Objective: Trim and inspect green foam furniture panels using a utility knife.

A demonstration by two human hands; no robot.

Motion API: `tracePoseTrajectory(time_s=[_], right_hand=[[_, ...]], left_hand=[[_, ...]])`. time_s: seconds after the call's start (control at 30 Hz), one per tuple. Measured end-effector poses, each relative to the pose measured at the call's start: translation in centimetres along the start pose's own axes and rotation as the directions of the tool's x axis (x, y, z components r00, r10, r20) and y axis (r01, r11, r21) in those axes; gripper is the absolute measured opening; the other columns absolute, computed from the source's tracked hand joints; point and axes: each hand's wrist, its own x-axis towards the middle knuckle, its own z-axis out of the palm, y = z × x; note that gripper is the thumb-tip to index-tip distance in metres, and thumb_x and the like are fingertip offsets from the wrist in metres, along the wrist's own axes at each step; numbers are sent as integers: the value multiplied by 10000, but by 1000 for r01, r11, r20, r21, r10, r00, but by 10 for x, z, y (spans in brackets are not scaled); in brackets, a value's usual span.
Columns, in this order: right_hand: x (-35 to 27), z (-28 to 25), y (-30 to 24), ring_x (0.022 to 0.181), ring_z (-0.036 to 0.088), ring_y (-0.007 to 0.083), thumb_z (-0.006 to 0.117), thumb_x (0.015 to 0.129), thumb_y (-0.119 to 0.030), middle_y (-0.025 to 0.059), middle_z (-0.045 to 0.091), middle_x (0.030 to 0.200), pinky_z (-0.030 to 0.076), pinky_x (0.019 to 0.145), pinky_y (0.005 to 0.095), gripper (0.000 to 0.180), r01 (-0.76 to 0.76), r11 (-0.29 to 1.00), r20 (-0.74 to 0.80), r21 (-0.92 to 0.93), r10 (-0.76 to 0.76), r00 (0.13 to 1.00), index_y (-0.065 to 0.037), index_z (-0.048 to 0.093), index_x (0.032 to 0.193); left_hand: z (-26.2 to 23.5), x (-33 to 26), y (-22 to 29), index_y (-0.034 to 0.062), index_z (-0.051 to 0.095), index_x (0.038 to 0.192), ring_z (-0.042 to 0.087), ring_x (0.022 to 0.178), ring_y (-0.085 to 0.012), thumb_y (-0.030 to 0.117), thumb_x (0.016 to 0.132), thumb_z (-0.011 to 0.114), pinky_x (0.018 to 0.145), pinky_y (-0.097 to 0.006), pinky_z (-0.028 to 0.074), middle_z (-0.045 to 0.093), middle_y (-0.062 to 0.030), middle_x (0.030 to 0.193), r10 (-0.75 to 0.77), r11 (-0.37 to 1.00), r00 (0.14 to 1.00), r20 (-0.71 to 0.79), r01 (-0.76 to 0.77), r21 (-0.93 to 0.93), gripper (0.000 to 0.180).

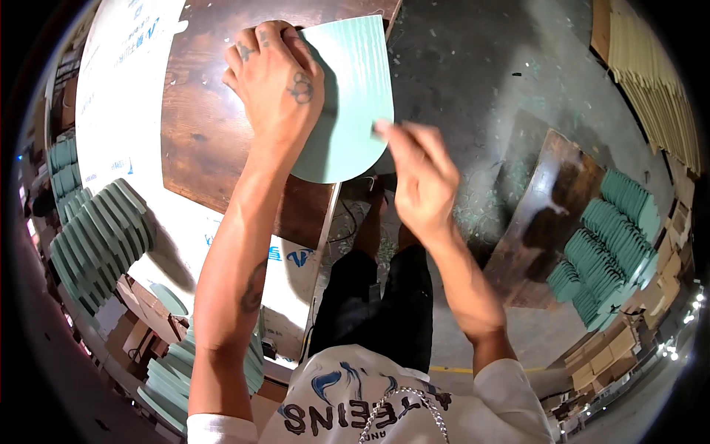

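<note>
A pale green panel (351,96) with a rounded near end lies on the dark wooden board, reaching past its right edge. My left hand (277,78) is closed at the panel's left side, fingers curled down, holding it; the fingertips are hidden. At the panel's lower right curved edge is my right hand (425,174), its fingers pinched together and partly blurred by motion. A small dark thing (381,128) shows at those fingertips, too smeared to name.
The dark wooden board (200,140) rests on a white printed sheet (118,89). Stacked green panels (103,240) stand at left, more green pieces (177,370) at lower left. On the right, further green stacks (610,244) sit by a brown board (543,200). Scraps litter the floor (466,222).
</note>
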Motion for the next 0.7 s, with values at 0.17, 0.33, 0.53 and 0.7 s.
tracePoseTrajectory(time_s=[0.17, 0.33, 0.53, 0.7], right_hand=[[-68, 4, -30, 857, 645, 217, 730, 846, -4, 54, 667, 936, 529, 762, 366, 399, 165, 986, 257, -8, -158, 954, -176, 748, 1205], [21, -10, -1, 840, 582, 233, 648, 807, 91, 76, 622, 994, 464, 713, 377, 580, 28, 979, -61, -200, -41, 997, -179, 706, 1317], [-33, 10, -19, 837, 543, 251, 634, 814, 60, 74, 574, 992, 421, 720, 398, 598, -2, 957, -53, -290, -14, 998, -153, 669, 1372], [-74, 35, -45, 880, 570, 245, 659, 823, 36, 61, 598, 1009, 452, 748, 396, 542, 34, 982, 54, -184, -25, 998, -192, 710, 1312]], left_hand=[[2, -1, 0, 8, 615, 1092, 515, 1027, -383, 154, 973, 551, 906, -534, 363, 575, -208, 1082, -16, 999, 1000, 3, 16, 28, 199], [0, 1, 0, 3, 616, 1074, 512, 1024, -387, 175, 976, 551, 898, -528, 364, 571, -212, 1078, 5, 1000, 1000, 20, -5, 8, 208], [-2, 0, 3, -2, 593, 1153, 507, 1120, -430, 214, 1006, 503, 984, -611, 351, 550, -242, 1182, -125, 992, 988, 86, 125, 16, 277], [-7, -1, 9, -24, 589, 1159, 517, 1135, -415, 386, 1054, 433, 993, -646, 335, 562, -247, 1185, -265, 964, 946, 185, 264, 32, 450]])
